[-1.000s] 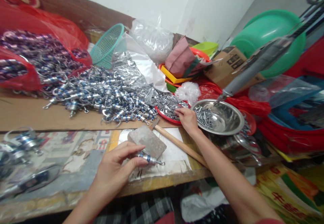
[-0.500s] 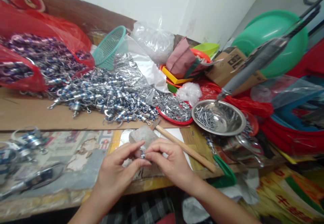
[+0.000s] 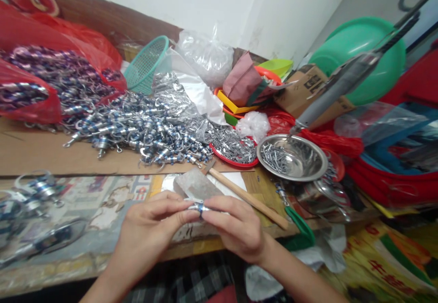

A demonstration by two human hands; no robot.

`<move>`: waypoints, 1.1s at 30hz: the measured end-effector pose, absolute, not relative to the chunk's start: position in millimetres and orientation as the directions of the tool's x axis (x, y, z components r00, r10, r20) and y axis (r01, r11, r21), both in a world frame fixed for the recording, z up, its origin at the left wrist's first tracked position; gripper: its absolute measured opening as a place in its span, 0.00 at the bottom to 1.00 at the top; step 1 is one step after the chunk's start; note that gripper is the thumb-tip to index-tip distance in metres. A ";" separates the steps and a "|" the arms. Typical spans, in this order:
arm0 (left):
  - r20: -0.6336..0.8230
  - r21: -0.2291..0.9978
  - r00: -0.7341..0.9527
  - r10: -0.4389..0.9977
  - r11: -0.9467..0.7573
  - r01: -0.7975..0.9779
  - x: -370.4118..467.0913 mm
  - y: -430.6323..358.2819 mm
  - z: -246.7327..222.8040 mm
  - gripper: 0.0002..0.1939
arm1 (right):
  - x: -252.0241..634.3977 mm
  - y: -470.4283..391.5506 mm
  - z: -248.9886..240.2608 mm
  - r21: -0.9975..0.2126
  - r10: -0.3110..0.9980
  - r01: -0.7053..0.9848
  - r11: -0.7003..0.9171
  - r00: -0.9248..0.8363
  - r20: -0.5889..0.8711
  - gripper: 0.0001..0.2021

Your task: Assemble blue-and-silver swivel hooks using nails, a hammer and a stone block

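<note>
Between my two hands is a small silver metal fitting with a blue band (image 3: 200, 207), held level at the bench's front edge. My left hand (image 3: 150, 223) pinches its left end between thumb and fingers. The right end is gripped by my right hand (image 3: 239, 225), whose fingers partly cover it. Just beyond the fingertips lies a grey block (image 3: 195, 183) on white paper. A hammer with a wooden handle (image 3: 251, 198) slants rightward from behind that block. Several similar silver-and-blue fittings (image 3: 137, 127) with curved hooks are heaped on the cardboard farther back.
Beside the heap, a red plate (image 3: 236, 162) holds flat metal pieces. A steel bowl (image 3: 310, 175) contains metal pins, with a grey hanging tool (image 3: 337, 91) above it. More fittings (image 3: 37, 198) lie at left. A red bag (image 3: 51, 107), green basket (image 3: 147, 65) and cardboard box (image 3: 301, 86) stand behind.
The fitting has turned and come up into clearer view between my fingertips. My right hand has rotated, its fingers now lying along the fitting. The view has shifted slightly.
</note>
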State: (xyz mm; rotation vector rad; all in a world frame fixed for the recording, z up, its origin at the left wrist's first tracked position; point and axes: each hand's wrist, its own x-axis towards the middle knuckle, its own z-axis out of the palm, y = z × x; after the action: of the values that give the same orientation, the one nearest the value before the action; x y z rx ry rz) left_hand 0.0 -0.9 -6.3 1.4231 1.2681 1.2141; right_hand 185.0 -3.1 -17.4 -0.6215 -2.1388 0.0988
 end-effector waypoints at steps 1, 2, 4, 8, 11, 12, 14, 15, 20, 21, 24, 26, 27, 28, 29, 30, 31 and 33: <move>0.133 0.972 0.020 0.991 -0.135 0.190 -0.2 -0.9 -4.9 0.02 | 187.0 -2.6 -16.2 -0.239 0.429 0.393 0.888 -0.520 0.739 0.14; 0.146 0.965 0.034 0.989 -0.150 0.215 -0.5 -1.0 -3.6 0.02 | 188.5 -2.1 -14.3 -0.205 0.401 0.384 0.900 -0.549 0.733 0.13; 0.185 0.946 0.088 0.979 -0.201 0.254 -1.3 -1.0 -1.4 0.03 | 190.1 -1.7 -9.9 -0.176 0.377 0.371 0.912 -0.587 0.716 0.11; 0.298 0.900 0.175 0.938 -0.337 0.275 -3.8 -0.6 0.4 0.04 | 189.6 -2.5 -5.3 -0.170 0.394 0.397 0.902 -0.596 0.700 0.11; 0.319 0.892 0.171 0.932 -0.357 0.278 -4.8 -0.5 -0.2 0.04 | 187.9 -3.9 -7.5 -0.231 0.447 0.414 0.880 -0.563 0.695 0.14; 0.292 0.901 0.184 0.939 -0.334 0.277 -4.8 -0.8 -0.8 0.05 | 187.0 -4.5 -8.8 -0.273 0.479 0.416 0.867 -0.547 0.687 0.15; 0.193 0.933 0.202 0.960 -0.243 0.266 -4.0 -1.9 -2.6 0.06 | 184.3 -5.9 -10.7 -0.385 0.550 0.401 0.831 -0.496 0.671 0.16; 0.127 0.954 0.192 0.973 -0.173 0.247 -3.2 -2.8 -3.8 0.04 | 182.5 -6.9 -11.1 -0.450 0.591 0.387 0.805 -0.458 0.664 0.15; -0.158 0.986 0.081 0.984 0.162 -0.041 2.7 -5.6 -11.9 0.27 | 174.7 -7.6 -6.0 -0.728 0.808 0.352 0.588 -0.275 0.520 0.05; -0.179 0.980 0.076 0.981 0.184 -0.073 3.5 -5.1 -13.3 0.30 | 175.6 -3.6 -4.5 -0.748 0.829 0.361 0.557 -0.295 0.475 0.04; -0.217 0.969 0.097 0.971 0.226 -0.100 4.6 -2.7 -15.2 0.31 | 189.4 25.8 -2.8 -0.660 0.869 0.565 0.495 -0.322 0.376 0.05; -0.233 0.961 0.131 0.964 0.249 -0.120 5.0 -1.7 -14.2 0.32 | 207.1 57.9 -5.4 -0.467 0.912 0.812 0.351 -0.183 0.368 0.09; -0.238 0.957 0.149 0.960 0.258 -0.131 5.2 -1.5 -13.4 0.33 | 217.0 75.1 -7.9 -0.425 0.924 0.858 0.288 -0.131 0.360 0.13; -0.242 0.953 0.164 0.956 0.266 -0.143 5.4 -1.4 -12.7 0.34 | 226.7 91.7 -11.0 -0.402 0.932 0.881 0.250 -0.107 0.346 0.16; -0.247 0.949 0.181 0.952 0.275 -0.153 5.6 -1.2 -12.2 0.34 | 235.4 106.5 -14.4 -0.375 0.943 0.902 0.215 -0.091 0.321 0.17; -0.254 0.944 0.199 0.947 0.287 -0.161 5.6 -0.7 -12.2 0.34 | 242.4 118.9 -17.9 -0.356 0.953 0.915 0.190 -0.084 0.291 0.17; -0.263 0.939 0.220 0.939 0.302 -0.164 5.3 0.1 -12.7 0.34 | 247.7 128.6 -21.2 -0.341 0.961 0.924 0.174 -0.084 0.263 0.17; -0.285 0.929 0.259 0.923 0.332 -0.163 4.1 2.6 -14.9 0.33 | 253.2 140.5 -25.7 -0.322 0.971 0.934 0.155 -0.085 0.222 0.16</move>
State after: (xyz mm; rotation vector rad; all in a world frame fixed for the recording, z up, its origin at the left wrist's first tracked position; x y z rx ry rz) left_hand 4.1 2.6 -14.9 0.9342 1.0286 0.9032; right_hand 253.2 140.5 -25.7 -1.8185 -2.0615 0.1356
